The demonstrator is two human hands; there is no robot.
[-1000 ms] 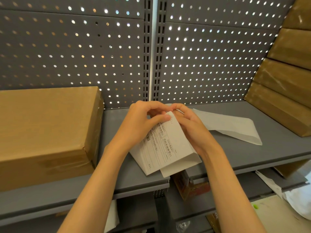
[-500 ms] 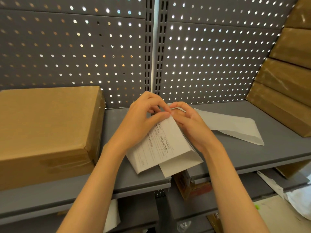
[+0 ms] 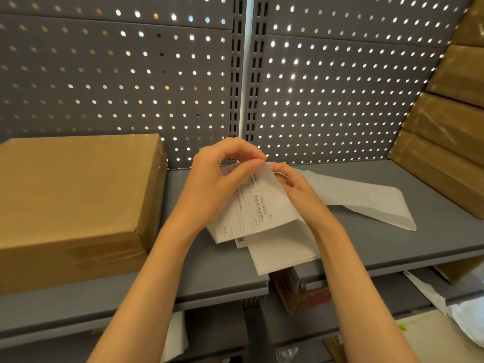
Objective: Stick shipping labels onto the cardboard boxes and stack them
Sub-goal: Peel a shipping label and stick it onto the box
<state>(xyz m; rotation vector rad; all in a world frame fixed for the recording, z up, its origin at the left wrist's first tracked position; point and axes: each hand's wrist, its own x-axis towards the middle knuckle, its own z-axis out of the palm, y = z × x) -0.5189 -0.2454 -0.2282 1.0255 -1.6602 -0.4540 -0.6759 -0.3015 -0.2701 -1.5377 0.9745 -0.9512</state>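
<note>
As both hands lift slightly, left hand point(image 3: 217, 184) and right hand point(image 3: 296, 189) pinch the shipping label point(image 3: 258, 205), peeling its corner from the backing; cardboard box point(image 3: 70, 200) awaits.

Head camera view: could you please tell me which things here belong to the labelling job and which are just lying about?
Job:
- shipping label, pinched at its top by left hand and right hand
- cardboard box on the left
- stacked boxes on the right

Lying about:
- loose white strip on the shelf
- clutter below
</note>
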